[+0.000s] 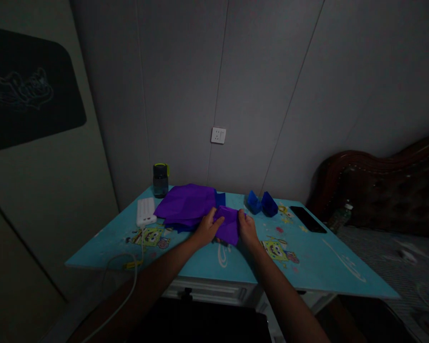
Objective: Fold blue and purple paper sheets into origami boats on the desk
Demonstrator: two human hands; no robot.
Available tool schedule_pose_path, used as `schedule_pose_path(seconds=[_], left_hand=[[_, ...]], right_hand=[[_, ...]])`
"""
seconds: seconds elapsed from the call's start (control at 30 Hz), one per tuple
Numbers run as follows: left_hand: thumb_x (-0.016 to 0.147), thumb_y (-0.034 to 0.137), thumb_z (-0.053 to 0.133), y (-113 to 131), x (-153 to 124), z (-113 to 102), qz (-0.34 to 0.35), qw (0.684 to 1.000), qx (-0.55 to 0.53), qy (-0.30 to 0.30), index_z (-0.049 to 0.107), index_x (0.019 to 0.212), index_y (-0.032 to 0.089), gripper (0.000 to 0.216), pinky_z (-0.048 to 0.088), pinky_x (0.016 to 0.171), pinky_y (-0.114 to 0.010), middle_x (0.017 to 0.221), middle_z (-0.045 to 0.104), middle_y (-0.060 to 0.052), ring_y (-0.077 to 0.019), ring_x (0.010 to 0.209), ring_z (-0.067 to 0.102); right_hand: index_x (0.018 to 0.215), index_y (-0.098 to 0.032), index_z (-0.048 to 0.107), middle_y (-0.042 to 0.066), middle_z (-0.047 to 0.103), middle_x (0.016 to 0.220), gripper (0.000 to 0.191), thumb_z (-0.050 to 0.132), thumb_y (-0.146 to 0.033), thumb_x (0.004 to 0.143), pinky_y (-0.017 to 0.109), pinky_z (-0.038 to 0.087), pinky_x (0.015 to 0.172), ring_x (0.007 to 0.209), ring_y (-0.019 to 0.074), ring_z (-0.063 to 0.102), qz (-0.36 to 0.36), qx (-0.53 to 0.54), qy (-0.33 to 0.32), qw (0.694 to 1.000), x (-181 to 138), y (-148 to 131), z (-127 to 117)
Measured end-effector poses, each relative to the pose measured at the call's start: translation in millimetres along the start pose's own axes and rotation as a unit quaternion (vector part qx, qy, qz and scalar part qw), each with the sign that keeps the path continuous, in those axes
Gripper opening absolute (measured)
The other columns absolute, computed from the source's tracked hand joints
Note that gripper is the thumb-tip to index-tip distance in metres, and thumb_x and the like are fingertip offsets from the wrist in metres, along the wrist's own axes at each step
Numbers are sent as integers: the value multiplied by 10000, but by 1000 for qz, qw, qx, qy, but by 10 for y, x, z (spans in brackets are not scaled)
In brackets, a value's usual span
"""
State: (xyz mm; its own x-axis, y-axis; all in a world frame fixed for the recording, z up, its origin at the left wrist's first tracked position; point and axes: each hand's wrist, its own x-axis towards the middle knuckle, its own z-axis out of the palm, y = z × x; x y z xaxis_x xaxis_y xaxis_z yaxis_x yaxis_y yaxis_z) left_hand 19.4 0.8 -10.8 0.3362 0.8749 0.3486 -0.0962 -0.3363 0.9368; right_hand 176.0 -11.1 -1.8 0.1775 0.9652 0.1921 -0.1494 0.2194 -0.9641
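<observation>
A small folded purple paper (228, 226) lies on the light blue cartoon-printed table (318, 267). My left hand (208, 228) grips its left edge, fingers curled and thumb on top. At its right edge, my right hand (247, 229) pinches the paper the same way. Just behind my left hand lies a stack of purple and blue paper sheets (186, 204). Two folded blue paper shapes (261, 203) stand beyond my right hand.
A white power bank (146, 211) with a cable running off the front edge lies at the left. Behind it, a dark bottle (160, 180) stands by the wall. A black phone (308, 219) lies at the right. A bed headboard (386, 186) is beyond.
</observation>
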Motion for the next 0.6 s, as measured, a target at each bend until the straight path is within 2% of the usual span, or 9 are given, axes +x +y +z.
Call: schedule_pose_path(seconds=[0.07,0.17,0.27,0.47,0.6], left_hand=[[855,522,554,3,6,-8,4,1000,-3,4,442,1048,187,403,426,319,-181,581,590,49,-109,346,540],[851,513,568,24,11,-24,15,1000,2,24,457,1002,189,375,429,326,-180,617,584,48,-102,366,548],[850,507,569,53,5,-19,27,999,22,35,472,977,187,358,437,330,-196,659,597,34,-109,386,559],[866,485,546,97,-7,24,36,997,54,35,487,963,181,324,486,405,-228,665,622,12,-132,453,594],[866,497,543,73,-7,26,16,999,31,19,460,980,188,339,468,355,-231,647,619,19,-138,398,583]], right_hand=[[726,-163,609,4,627,546,540,659,-697,669,237,420,421,452,140,542,-3,16,-6,1000,0,4,13],[883,-164,650,33,716,737,507,830,-520,570,288,526,560,583,175,639,-16,52,-22,998,-1,32,46],[940,-171,650,46,734,811,497,859,-427,568,331,555,624,649,199,670,-18,63,-20,998,-1,64,65],[881,-154,637,34,709,716,445,781,-512,658,301,529,526,551,177,631,-14,39,13,999,-5,66,60],[824,-160,623,1,666,637,448,734,-571,683,264,486,481,490,146,576,-32,38,16,999,-9,65,70]])
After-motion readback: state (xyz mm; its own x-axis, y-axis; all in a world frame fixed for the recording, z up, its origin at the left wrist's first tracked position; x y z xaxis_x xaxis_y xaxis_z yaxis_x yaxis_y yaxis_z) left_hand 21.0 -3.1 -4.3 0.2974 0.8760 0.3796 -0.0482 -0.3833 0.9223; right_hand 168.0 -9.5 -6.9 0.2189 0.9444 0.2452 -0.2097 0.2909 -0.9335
